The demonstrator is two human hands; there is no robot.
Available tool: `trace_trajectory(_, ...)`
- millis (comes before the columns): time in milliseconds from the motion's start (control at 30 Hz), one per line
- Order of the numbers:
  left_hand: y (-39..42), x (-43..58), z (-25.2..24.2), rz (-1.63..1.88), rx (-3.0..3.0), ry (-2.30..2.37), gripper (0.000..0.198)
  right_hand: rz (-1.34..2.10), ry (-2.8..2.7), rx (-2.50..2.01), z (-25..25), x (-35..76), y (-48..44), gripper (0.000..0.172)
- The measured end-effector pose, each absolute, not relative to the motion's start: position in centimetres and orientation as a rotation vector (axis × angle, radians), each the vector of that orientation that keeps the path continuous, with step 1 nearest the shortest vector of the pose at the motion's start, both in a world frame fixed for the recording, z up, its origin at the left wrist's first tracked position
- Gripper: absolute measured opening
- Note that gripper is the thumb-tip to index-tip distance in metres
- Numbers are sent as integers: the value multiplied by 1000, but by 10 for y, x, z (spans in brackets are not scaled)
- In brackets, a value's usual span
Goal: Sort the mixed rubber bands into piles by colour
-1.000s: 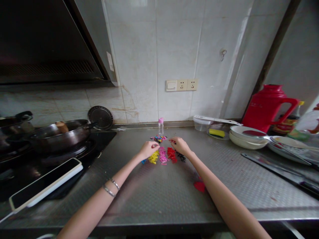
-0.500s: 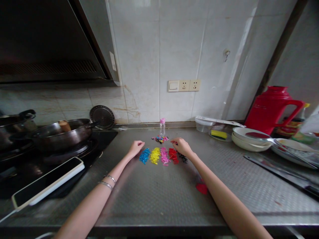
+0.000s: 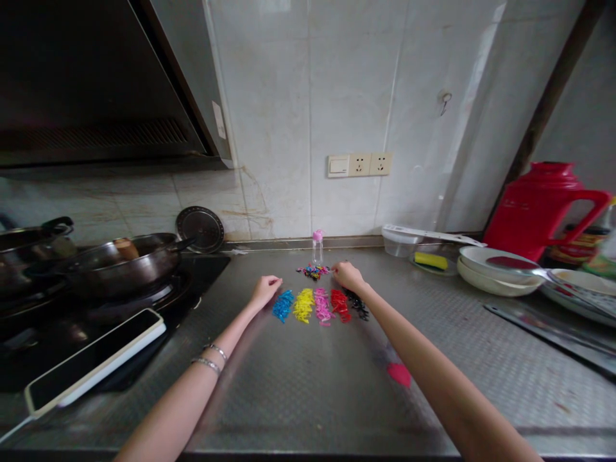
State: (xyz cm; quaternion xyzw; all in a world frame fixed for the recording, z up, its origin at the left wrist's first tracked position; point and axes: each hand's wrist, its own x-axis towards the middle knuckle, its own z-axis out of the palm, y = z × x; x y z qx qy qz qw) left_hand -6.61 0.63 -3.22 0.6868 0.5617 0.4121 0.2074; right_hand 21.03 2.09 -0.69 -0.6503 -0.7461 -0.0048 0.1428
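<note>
Small thin coloured pieces lie on the metal counter in five sorted piles: blue (image 3: 283, 306), yellow (image 3: 303, 305), pink (image 3: 322, 307), red (image 3: 340, 305) and black (image 3: 359, 307). Behind them is a mixed-colour pile (image 3: 314, 273), in front of a small clear bottle with a pink top (image 3: 317, 249). My left hand (image 3: 265, 290) rests just left of the blue pile, its fingers pinched together. My right hand (image 3: 349, 276) is closed, fingertips at the right edge of the mixed pile. Whatever either hand pinches is too small to make out.
A phone (image 3: 96, 359) lies at the left beside the stove with a pan (image 3: 125, 269). At the right stand a plastic tub (image 3: 400, 244), a yellow sponge (image 3: 430, 260), stacked bowls (image 3: 498, 279) and a red thermos (image 3: 534, 208). A red patch (image 3: 399, 373) shows by my right forearm.
My right hand has shifted slightly toward the mixed pile, and its fingers have drawn in. My left hand stays beside the blue pile. The whole view has moved a little.
</note>
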Motion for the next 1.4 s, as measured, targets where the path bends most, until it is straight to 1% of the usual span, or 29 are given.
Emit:
trace_trajectory(200,13,-71,-39,1164,1906,1537,38,4,-2151,-1862,-15,208,34,30)
trace_trajectory(433,10,-70,-37,1168,1887,1539,38,-85,-2188,-1835,-15,202,38,26)
trace_trajectory(700,11,-71,-39,1167,1890,1510,39,-179,-2265,-1810,-11,198,36,30)
trace_trajectory(867,10,-71,-37,1156,1884,1522,38,-148,-2254,-1779,-3,200,27,27)
trace_trajectory(1100,10,-70,-35,1151,1843,1543,36,23,-2386,-1473,6,203,-7,22)
trace_trajectory(1400,12,-71,-37,1157,1849,1523,37,70,-2443,-1296,4,200,-33,26)
